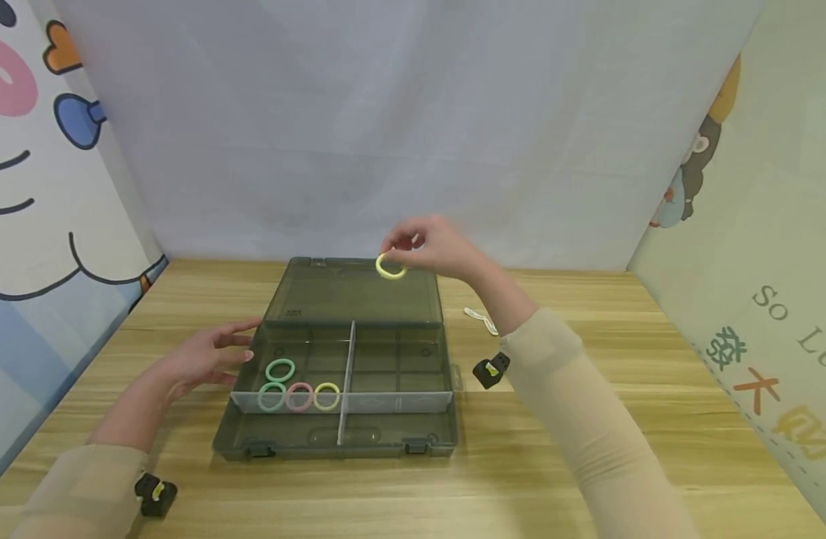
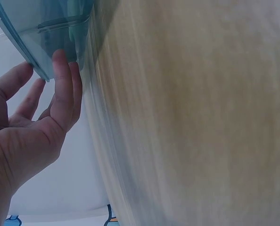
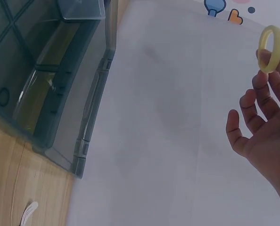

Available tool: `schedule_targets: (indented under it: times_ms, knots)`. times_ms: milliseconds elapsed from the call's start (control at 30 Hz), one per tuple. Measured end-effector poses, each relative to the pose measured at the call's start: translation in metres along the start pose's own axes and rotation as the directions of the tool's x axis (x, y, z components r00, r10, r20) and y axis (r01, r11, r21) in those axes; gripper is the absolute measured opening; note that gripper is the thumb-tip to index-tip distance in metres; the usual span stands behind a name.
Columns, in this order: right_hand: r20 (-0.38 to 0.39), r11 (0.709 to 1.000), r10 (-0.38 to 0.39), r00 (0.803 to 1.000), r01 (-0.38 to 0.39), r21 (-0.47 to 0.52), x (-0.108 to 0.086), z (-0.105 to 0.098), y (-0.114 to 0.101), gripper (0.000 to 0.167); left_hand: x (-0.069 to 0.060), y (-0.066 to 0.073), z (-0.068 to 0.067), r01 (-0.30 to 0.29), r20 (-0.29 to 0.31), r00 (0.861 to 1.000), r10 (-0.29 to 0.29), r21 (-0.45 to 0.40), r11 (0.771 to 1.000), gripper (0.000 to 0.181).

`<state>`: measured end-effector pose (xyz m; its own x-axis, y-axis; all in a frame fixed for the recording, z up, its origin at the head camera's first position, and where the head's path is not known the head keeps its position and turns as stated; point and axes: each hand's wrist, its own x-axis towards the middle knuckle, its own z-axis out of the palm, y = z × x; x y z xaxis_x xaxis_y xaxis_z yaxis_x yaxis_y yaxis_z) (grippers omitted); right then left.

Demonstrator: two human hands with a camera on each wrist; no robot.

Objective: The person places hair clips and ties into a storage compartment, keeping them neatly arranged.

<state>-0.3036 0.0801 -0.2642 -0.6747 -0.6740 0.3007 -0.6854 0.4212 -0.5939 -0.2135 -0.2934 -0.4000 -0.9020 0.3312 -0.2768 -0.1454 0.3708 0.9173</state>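
Observation:
A yellow ring [image 1: 383, 271] is pinched between the thumb and fingertips of my right hand [image 1: 431, 244], raised above the open lid of a grey translucent box. The same yellow ring [image 3: 262, 52] shows at the upper right of the right wrist view. My left hand [image 1: 204, 358] touches the left side of the divided box [image 1: 392, 404] with its fingers fairly straight; in the left wrist view the left hand [image 2: 41, 113] has fingertips at the box wall. Inside the box's left part lie two green rings [image 1: 280, 379], a pink ring [image 1: 290, 399] and another yellow ring [image 1: 335, 389].
The box's lid [image 1: 345, 292] lies folded back behind it. White strips [image 1: 481, 320] rest on the wooden table [image 1: 588, 374] to the right of the box. A pale cloth [image 1: 419, 135] hangs behind, with printed panels at both sides.

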Motion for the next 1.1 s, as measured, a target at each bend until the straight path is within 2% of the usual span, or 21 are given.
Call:
schedule_targets:
  times_ms: [167, 467, 833, 1100]
  knots:
    - [0.018, 0.999, -0.025, 1.000, 0.025, 0.027, 0.013, 0.014, -0.007, 0.011, 0.001, -0.001, 0.000, -0.004, 0.000, 1.000, 0.004, -0.004, 1.000, 0.070]
    - [0.051, 0.996, -0.089, 0.995, 0.089, 0.018, 0.036, 0.041, -0.016, 0.010, 0.002, -0.002, -0.001, -0.003, -0.003, 1.000, 0.002, -0.008, 1.000, 0.072]
    - [0.130, 0.992, -0.107, 0.986, 0.097, 0.084, 0.051, 0.087, -0.018, 0.012, 0.003, -0.004, -0.003, 0.000, -0.002, 1.000, 0.000, -0.027, 1.000, 0.074]
    - [0.201, 0.997, -0.069, 0.977, 0.063, 0.038, 0.052, 0.120, -0.011, 0.012, 0.004, -0.004, -0.003, 0.000, 0.004, 1.000, 0.000, -0.034, 0.999, 0.071]
